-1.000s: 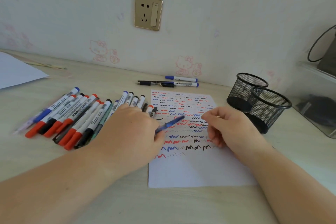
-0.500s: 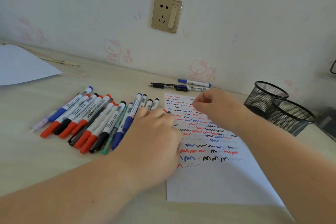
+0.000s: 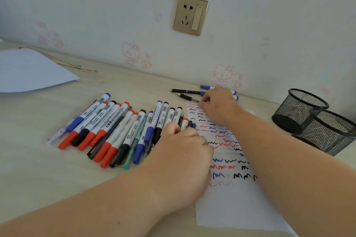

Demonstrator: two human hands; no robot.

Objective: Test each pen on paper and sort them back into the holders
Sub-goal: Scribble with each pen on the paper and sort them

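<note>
Far left, at 9 o'clock: loose white sheet (image 3: pixel 32 71) lying flat on the desk (image 3: pixel 38 169). Row of markers (image 3: pixel 115 129) at 8 to 9 o'clock of centre, lying side by side, caps red, black and blue, tilted toward 1 o'clock.

Left hand (image 3: pixel 181 152) at centre, knuckles up, fingers curled down over the right end of the marker row and the left edge of the test paper (image 3: pixel 227 206). What the fingers hold, if anything, is hidden under the hand: grip cannot be told.

Test paper carries rows of red, blue and black squiggles; lower part blank.

Right hand (image 3: pixel 219 104) at 1 o'clock, reached past the top edge of the paper, fingers curled and pinching a black pen (image 3: pixel 187 97). Pen lies low on the desk, sticking out of the fingertips toward 10 o'clock. Just behind it, against the wall: another black pen (image 3: pixel 185 91) and blue-capped markers (image 3: pixel 206 87), partly covered by the hand.

Far right, 3 o'clock: two black mesh holders (image 3: pixel 316 119), touching each other, well apart from both hands.
</note>
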